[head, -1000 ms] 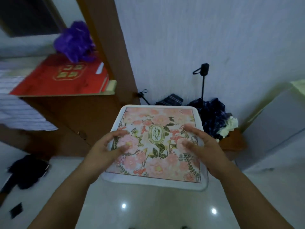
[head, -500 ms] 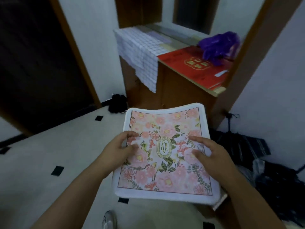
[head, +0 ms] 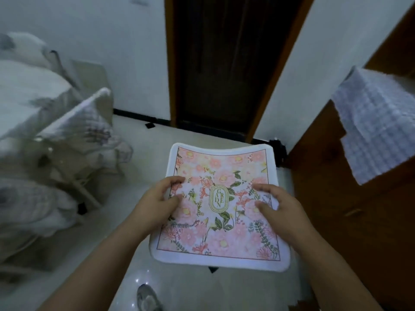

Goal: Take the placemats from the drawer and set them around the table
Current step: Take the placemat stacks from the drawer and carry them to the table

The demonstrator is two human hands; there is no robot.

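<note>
Above the pale tiled floor point(head: 179, 140), in front of the person's chest, a floral placemat point(head: 221, 207) with a white border and a gold "GARDEN" oval at its centre is held flat in the air, face up, its far edge sagging slightly in the middle. The left hand point(head: 157, 198) grips its left edge and the right hand point(head: 278, 205) its right edge, each with the thumb and fingertips pressed on the printed face. A dark doorway point(head: 224, 63) lies beyond, a wooden cabinet point(head: 350, 198) draped with a white checked cloth point(head: 377, 122) stands to the right, and blurred pale bedding point(head: 45, 131) is heaped at the left.
</note>
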